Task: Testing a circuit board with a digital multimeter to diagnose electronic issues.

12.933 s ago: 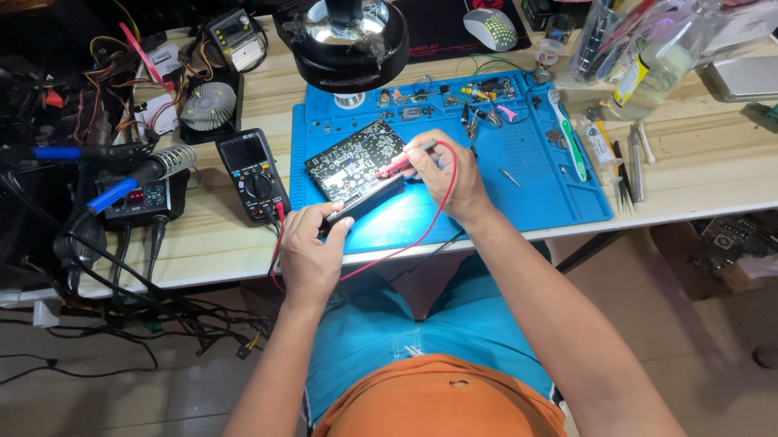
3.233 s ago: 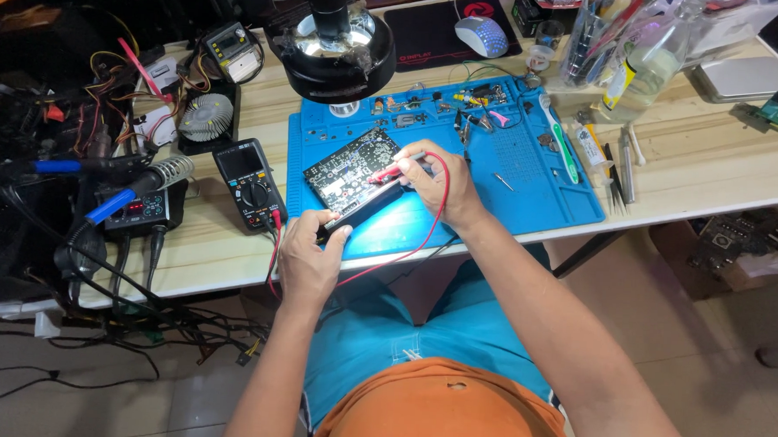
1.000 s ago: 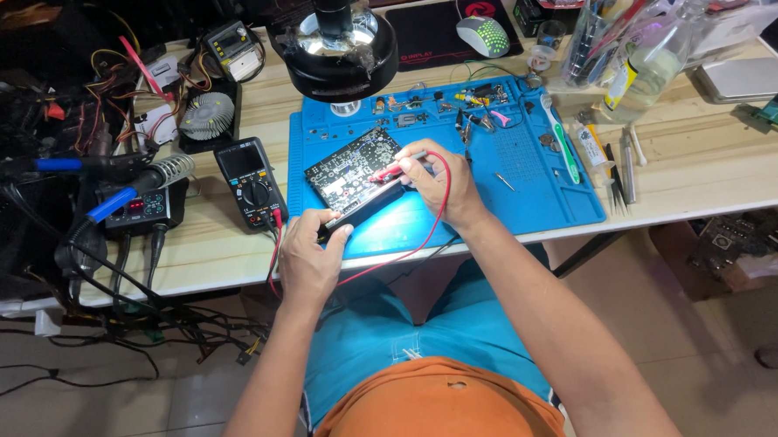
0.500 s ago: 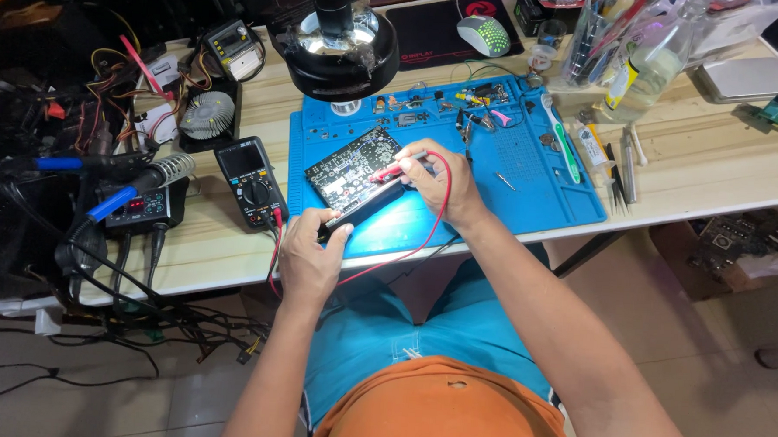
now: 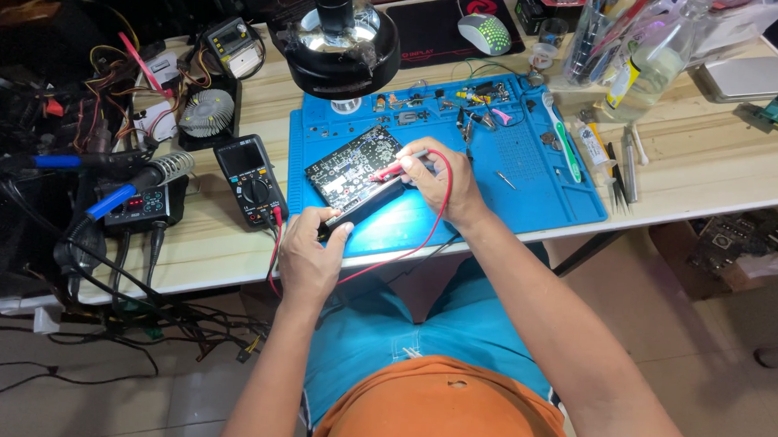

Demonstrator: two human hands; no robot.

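The left hand (image 5: 310,257) was closed on the black probe (image 5: 360,210) at the front edge of the blue mat (image 5: 531,177), while the right hand (image 5: 440,179) pinched the red probe (image 5: 397,164) onto the dark circuit board (image 5: 356,166) lying toward the mat's left edge, beside the multimeter (image 5: 249,179) on the wooden bench (image 5: 715,163).

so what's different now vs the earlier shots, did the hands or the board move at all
Almost nothing. The right hand holds the red probe on the circuit board as before, and the left hand still grips the black probe at the board's near edge. Board, blue mat and multimeter lie where they were; only the camera view shifted slightly.
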